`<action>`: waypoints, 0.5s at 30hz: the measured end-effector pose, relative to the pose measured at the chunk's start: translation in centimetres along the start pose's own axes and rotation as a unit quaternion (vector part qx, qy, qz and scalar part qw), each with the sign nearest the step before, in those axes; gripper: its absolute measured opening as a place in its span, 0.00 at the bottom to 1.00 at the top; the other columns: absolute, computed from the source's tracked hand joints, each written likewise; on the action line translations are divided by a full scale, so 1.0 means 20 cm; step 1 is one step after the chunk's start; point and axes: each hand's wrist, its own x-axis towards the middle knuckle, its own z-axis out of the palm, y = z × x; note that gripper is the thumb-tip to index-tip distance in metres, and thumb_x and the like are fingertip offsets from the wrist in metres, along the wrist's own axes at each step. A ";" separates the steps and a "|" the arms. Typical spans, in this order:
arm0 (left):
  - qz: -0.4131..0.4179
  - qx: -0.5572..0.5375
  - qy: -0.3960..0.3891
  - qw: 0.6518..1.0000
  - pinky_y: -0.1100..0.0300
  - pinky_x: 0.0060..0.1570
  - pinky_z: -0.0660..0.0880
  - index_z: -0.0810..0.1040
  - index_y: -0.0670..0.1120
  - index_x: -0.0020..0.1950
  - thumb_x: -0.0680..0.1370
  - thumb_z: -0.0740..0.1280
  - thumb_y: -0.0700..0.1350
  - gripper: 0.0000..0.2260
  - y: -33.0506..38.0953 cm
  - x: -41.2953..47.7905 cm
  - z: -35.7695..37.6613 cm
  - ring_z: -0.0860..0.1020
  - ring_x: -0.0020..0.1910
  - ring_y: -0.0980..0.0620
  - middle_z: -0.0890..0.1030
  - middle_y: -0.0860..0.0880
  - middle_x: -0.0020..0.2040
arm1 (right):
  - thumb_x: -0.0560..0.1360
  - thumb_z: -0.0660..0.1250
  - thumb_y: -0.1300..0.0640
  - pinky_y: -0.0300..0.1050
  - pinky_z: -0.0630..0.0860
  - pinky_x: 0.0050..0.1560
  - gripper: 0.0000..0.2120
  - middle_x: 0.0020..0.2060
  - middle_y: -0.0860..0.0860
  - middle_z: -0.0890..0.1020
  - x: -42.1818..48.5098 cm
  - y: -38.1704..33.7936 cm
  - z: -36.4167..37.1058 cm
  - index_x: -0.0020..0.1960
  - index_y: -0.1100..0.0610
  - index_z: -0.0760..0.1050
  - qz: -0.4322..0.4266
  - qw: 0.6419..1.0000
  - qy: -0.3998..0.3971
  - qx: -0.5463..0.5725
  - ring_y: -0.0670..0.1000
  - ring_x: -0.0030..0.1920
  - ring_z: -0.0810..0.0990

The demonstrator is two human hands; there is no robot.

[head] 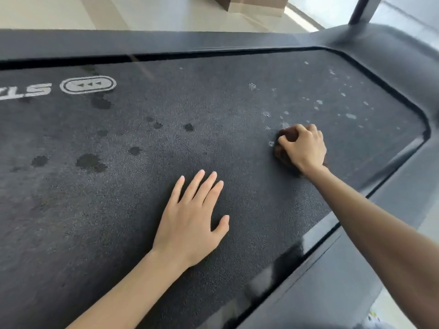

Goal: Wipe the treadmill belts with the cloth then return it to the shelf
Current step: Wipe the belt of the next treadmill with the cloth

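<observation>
Cloth (285,134) under right hand (306,149), bunched (on belt (190,98))

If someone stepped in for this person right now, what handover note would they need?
Left hand: open, flat on the black textured treadmill belt.
Right hand: grips the bunched brown cloth, holding it on the belt beside the pale specks.
Done: wiping under way; extent unclear.
Left: pale specks, dark blotches further left, then cloth to the shelf, which is out of view.

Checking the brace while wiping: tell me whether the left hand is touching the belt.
Touching. The head view shows the left hand lying flat, palm down, on the belt, with no gap showing beneath it.
</observation>
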 end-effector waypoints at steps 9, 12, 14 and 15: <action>-0.107 0.036 0.015 0.994 0.43 0.70 0.60 0.66 0.43 0.72 0.76 0.50 0.59 0.30 -0.26 -0.44 -0.15 0.62 0.73 0.46 0.67 0.46 0.73 | 0.72 0.66 0.46 0.51 0.71 0.50 0.17 0.51 0.54 0.73 -0.60 -0.70 0.03 0.57 0.53 0.76 -0.274 0.955 -0.091 0.066 0.58 0.54 0.70; -0.176 0.053 0.016 0.983 0.43 0.70 0.61 0.67 0.42 0.72 0.76 0.50 0.59 0.31 -0.45 -0.73 -0.22 0.62 0.73 0.46 0.67 0.46 0.72 | 0.72 0.66 0.46 0.51 0.70 0.50 0.17 0.52 0.53 0.73 -0.84 -0.96 0.05 0.57 0.52 0.77 -0.331 0.934 -0.107 0.084 0.57 0.54 0.70; -0.218 0.055 0.021 0.974 0.43 0.70 0.61 0.67 0.41 0.72 0.76 0.50 0.60 0.31 -0.54 -0.88 -0.25 0.62 0.73 0.46 0.66 0.45 0.73 | 0.72 0.65 0.45 0.52 0.69 0.51 0.17 0.53 0.53 0.73 -0.97 -1.12 0.07 0.57 0.52 0.77 -0.360 0.921 -0.117 0.090 0.57 0.55 0.69; -0.239 0.054 0.024 0.969 0.43 0.70 0.61 0.67 0.41 0.72 0.76 0.50 0.60 0.32 -0.58 -0.94 -0.27 0.62 0.73 0.46 0.66 0.45 0.73 | 0.73 0.65 0.45 0.52 0.69 0.52 0.17 0.53 0.53 0.73 -1.03 -1.19 0.08 0.58 0.52 0.76 -0.374 0.915 -0.120 0.092 0.57 0.55 0.69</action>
